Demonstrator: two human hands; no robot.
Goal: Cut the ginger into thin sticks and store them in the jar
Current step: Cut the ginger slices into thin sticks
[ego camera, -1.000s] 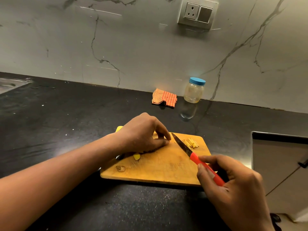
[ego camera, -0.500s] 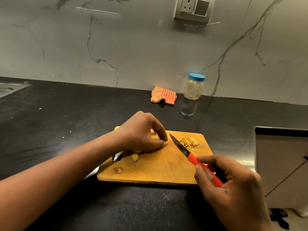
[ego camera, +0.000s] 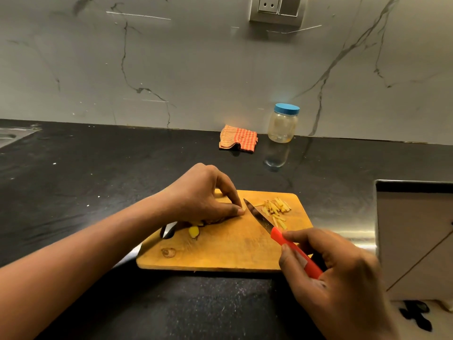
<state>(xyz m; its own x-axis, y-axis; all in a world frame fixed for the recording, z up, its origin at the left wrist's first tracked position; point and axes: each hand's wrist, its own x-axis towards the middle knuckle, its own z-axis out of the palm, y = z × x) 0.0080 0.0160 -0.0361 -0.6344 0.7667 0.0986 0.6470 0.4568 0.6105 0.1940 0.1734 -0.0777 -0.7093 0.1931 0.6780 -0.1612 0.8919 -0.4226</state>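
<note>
Left hand [ego camera: 203, 195]: fingers curled down, thumb and fingertips drawn together on the cutting board [ego camera: 220, 249], pinning the ginger piece [ego camera: 211, 221]. Most of that piece is hidden under the palm; only a dark edge shows below it. Right hand [ego camera: 338, 273]: wrapped round the red handle of the knife [ego camera: 258, 217], blade pointing away and to the left, tip just beside the left fingertips. Cannot tell whether the edge touches the wood. Cut sticks [ego camera: 277, 208] lie in a loose pile at the board's far right corner, right of the blade, with a few strays nearer the handle. One yellow offcut [ego camera: 194, 232] sits near the board's left end, below the left wrist. The board rests on the black surface [ego camera: 98, 180]. The jar [ego camera: 283, 126] stands well apart at the wall with its blue lid on and looks empty; a checked cloth [ego camera: 237, 138] lies just to its left. Judgement: slicing is the step in hand, and storing has not begun. To do it well, keep the left fingertips tucked back so the knuckles, not the nails, face the blade. Set the edge a thin margin in from the exposed end and cut straight down. Keep each cut parallel to the one before so the sticks match the pile. Main risk: the blade tip is close to the thumb, and the small piece may roll under pressure.
</note>
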